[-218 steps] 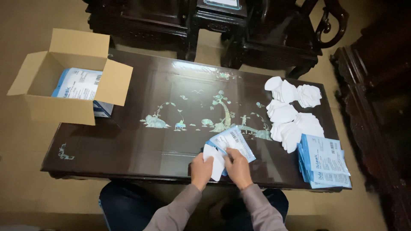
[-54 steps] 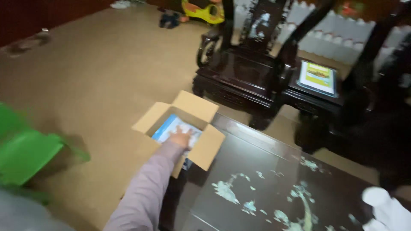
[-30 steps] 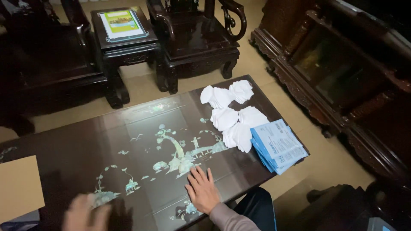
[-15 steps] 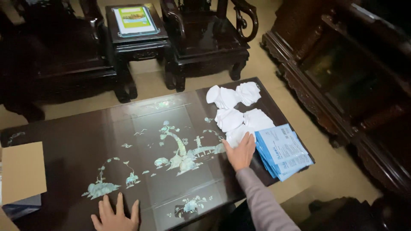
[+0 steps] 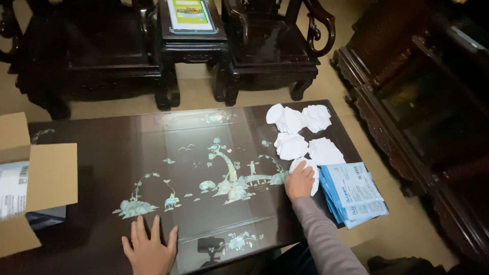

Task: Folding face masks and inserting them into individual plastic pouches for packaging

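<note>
My right hand (image 5: 300,181) rests on the nearest white mask (image 5: 311,168) at the right end of the dark inlaid table (image 5: 193,168); its fingers curl over the mask's edge. Several more white masks (image 5: 298,132) lie spread behind it. Just right of the hand sits a stack of blue and white packets (image 5: 354,193) overhanging the table's corner. My left hand (image 5: 150,247) lies flat on the table's near edge with fingers spread, holding nothing.
An open cardboard box (image 5: 30,183) with packets inside stands at the table's left end. Dark wooden chairs (image 5: 275,46) and a small side table (image 5: 191,30) stand behind. A dark cabinet (image 5: 433,117) runs along the right.
My right hand has moved from the packed box at the left across the table to the white masks. My left hand has settled flat at the near edge.
</note>
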